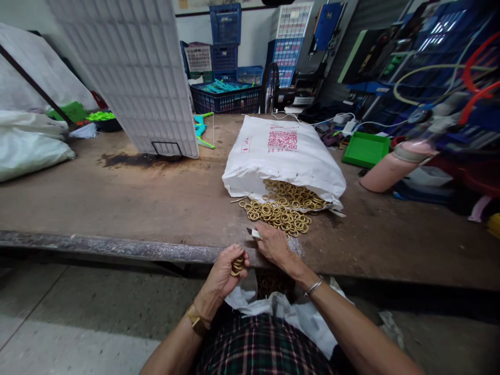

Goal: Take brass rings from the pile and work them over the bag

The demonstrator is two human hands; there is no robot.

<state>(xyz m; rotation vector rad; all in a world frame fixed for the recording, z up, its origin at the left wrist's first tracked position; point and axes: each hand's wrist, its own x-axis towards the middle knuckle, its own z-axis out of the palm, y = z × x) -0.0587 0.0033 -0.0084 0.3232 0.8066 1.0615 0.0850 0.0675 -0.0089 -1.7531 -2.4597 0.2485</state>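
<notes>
Along table edge (117, 249), left grip (225, 271) curls round rings (237, 266), right grip (276, 246) palm-down.

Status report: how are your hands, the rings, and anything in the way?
Left hand: clutching golden rings. Right hand: holding dark-tipped tool beside ring pile. White sack behind, covering some rings.

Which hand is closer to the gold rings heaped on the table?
Right. The right hand is at the near side of the heaped rings; the left hand is farther back, by the table's front edge.
</notes>
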